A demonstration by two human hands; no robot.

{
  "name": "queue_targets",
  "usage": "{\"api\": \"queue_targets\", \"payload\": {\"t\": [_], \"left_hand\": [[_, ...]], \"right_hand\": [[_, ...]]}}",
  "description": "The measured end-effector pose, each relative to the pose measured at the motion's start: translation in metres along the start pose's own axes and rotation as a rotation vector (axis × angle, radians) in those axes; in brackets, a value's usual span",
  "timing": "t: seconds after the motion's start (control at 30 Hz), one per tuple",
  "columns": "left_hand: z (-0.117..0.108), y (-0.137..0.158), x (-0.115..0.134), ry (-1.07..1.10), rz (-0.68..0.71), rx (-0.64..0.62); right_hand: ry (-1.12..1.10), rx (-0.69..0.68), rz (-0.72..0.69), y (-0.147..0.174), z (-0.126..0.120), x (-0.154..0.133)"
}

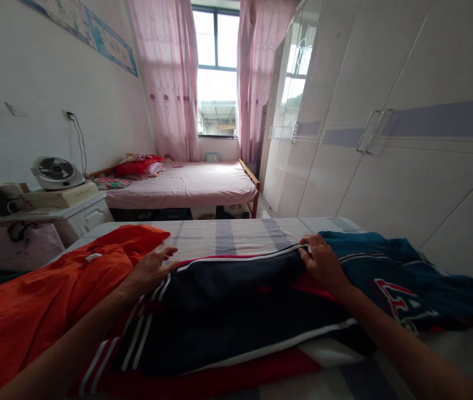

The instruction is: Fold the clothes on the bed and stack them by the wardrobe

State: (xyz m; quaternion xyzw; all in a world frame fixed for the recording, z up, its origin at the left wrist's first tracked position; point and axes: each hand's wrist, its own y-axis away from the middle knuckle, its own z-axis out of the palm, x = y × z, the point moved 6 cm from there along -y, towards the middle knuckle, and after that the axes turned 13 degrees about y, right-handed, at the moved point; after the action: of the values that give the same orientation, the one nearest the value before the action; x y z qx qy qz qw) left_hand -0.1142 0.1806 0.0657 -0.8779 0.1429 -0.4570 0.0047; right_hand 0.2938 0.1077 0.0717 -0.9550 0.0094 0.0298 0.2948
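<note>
A navy garment (228, 305) with white piping, red parts and white-striped ends at the left lies spread across the bed in front of me. My right hand (322, 261) pinches its far edge near the right end. At the far left corner, my left hand (151, 269) rests against the cloth with its fingers stretched and apart. Left of that hand is an orange garment (74, 283), partly behind my forearm. To the right lies a teal garment (386, 266) with a red and white letter patch. Red cloth (261, 378) shows beneath the navy garment's near edge.
A striped sheet (245, 233) covers the near bed. Beyond stands another bed (195, 180) with a pink sheet and bundled cloth. A fan (55, 169) sits on boxes atop a white cabinet (90, 216) at left. White wardrobes (357, 183) line the right side.
</note>
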Motion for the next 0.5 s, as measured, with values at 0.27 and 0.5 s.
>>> {"api": "queue_targets", "payload": {"t": [0.27,0.5], "left_hand": [[0.049,0.064,0.017,-0.431,0.384,-0.233],[0.042,0.066,0.007,-0.527,0.363,-0.160]], "right_hand": [[0.106,-0.164,-0.271,0.057,0.002,-0.084],[0.265,-0.159,-0.104,0.050,0.025,-0.086]]}}
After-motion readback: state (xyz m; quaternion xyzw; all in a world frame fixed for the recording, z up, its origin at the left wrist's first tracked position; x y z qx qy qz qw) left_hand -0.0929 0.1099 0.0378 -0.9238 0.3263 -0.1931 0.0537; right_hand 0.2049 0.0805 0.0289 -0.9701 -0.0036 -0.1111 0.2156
